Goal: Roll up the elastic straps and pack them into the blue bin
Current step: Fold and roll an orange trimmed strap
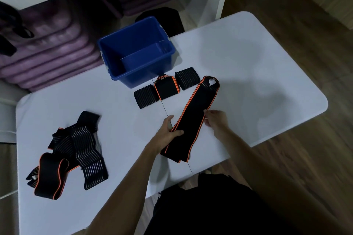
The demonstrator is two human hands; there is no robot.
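A long black elastic strap with orange edges (193, 118) lies stretched diagonally on the white table (248, 59). My left hand (168, 133) grips its left edge, thumb laid across the fabric. My right hand (216, 120) pinches its right edge. The blue bin (114, 66) stands beyond, with nothing visible inside. In front of it lie three rolled straps: a striped one (146, 99), an orange-edged one (167, 87) and another striped one (187, 78). A loose pile of unrolled straps (74, 150) sits at the left.
White shelves with stacked purple mats (49, 49) stand behind the table at the left. A dark round stool (166, 15) is behind the bin. The table's near edge runs beside my body, with wooden floor (305, 139) to the right.
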